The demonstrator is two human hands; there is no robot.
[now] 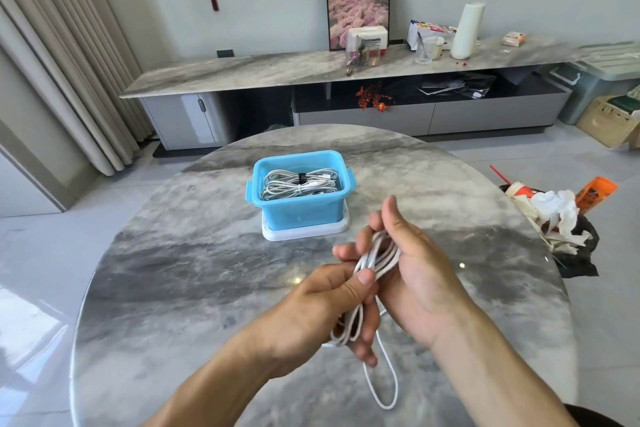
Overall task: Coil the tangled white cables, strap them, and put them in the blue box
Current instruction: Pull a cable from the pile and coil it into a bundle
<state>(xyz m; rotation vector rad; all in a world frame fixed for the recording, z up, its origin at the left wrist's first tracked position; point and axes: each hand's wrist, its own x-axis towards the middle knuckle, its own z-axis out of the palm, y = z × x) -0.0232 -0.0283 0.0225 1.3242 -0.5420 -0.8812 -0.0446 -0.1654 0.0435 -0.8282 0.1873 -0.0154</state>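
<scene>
Both hands, left (325, 305) and right (408, 270), grip a cable (375, 262) coil, while beyond their fingertips the box (299, 210) holds several strapped coils (299, 182).

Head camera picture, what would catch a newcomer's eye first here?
First, the two hands low at centre: the left hand and right hand both grip a half-coiled white cable, one loop dangling below. Beyond them, mid-table, the blue box on its white lid already holds strapped cable coils.
</scene>
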